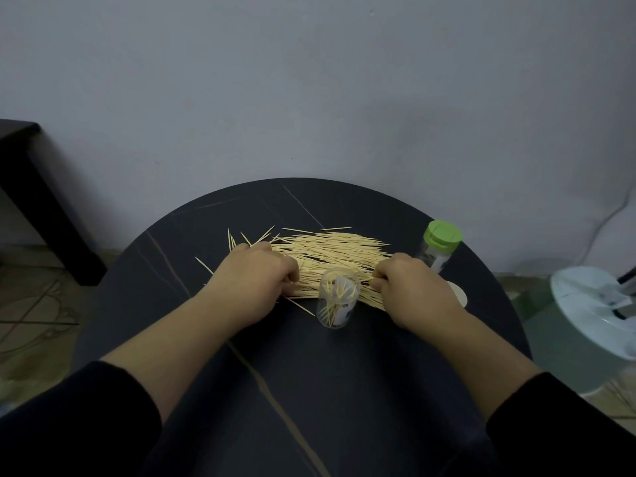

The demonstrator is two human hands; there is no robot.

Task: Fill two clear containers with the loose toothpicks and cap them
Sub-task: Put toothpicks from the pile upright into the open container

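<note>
Both hands lie knuckles-up on the dark worktop (344, 373), the left hand (256, 277) and right hand (409, 280) at either end of the heap, each grip curled in and pinching a few toothpicks (330, 249). The pale wooden toothpicks lie heaped mid-worktop just behind an upright open clear container (337, 297) holding a few slanted sticks. Most run left to right, strays at the left end point away, and a green-capped container (437, 246) stands at the right.
</note>
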